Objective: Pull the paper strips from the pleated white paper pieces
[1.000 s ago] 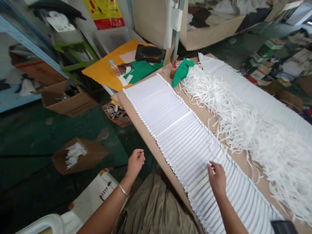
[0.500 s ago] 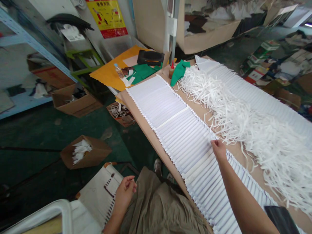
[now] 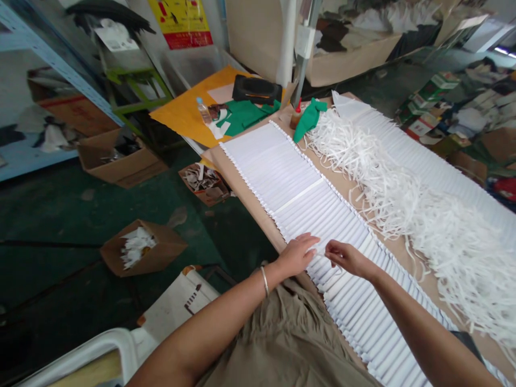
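Observation:
A long row of overlapping white folded strips (image 3: 306, 207) lies along the brown-covered table. Over its near edge reaches my left hand (image 3: 297, 255), fingers stretched out and thumb apart, beside one end of a thin white strip (image 3: 321, 252). My right hand (image 3: 347, 259), just to the right above the row, pinches that strip between thumb and fingers. The strip's far end is partly hidden by the right hand. Beyond the row lies a long heap of loose, tangled white strips (image 3: 403, 199).
Another row of white pieces (image 3: 407, 140) runs behind the heap. Green cloth (image 3: 310, 118) and a red-tipped bottle (image 3: 297, 115) sit at the table's far end. A dark flat object (image 3: 467, 344) lies near my right forearm. Cardboard boxes (image 3: 169, 247) stand on the floor at left.
My left hand has risen from beside my lap to the row. My right hand has drawn back from the row's far edge towards the left hand, with a strip in its fingers.

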Motion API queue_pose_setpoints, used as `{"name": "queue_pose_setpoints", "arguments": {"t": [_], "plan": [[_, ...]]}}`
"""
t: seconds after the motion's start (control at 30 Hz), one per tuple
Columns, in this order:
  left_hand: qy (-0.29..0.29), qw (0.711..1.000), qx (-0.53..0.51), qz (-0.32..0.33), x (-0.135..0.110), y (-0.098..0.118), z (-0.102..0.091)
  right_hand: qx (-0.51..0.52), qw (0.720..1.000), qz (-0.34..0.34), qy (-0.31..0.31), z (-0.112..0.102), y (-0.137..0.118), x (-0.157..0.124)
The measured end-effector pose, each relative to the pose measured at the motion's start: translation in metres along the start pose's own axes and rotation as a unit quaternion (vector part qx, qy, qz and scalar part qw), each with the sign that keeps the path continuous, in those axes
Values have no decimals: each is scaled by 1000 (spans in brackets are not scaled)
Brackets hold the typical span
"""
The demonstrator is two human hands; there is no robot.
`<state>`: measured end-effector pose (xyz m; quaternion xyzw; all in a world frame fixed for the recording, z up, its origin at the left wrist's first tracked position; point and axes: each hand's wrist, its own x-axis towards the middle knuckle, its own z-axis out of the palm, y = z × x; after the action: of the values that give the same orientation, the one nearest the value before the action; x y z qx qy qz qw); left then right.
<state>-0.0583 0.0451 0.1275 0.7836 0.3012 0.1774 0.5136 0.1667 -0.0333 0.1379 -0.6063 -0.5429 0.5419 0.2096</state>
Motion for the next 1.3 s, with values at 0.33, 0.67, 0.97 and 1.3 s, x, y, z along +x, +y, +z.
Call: {"name": "queue_pose_setpoints", "arguments": {"t": [0.33, 0.67, 0.97, 1.3], "plan": [[4, 969, -187, -159, -9, -38, -16, -76, 996, -35, -39, 9, -16, 44], [49, 935, -254, -243, 4, -55, -25, -121, 989, -61, -65, -12, -8, 72], [45, 960, -169, -220, 19, -65, -5, -290, 956, -32, 14, -30, 26, 79], [127, 942, -196, -242, 30, -63, -23, 65, 993, 49, -88, -11, 11, 127]]}}
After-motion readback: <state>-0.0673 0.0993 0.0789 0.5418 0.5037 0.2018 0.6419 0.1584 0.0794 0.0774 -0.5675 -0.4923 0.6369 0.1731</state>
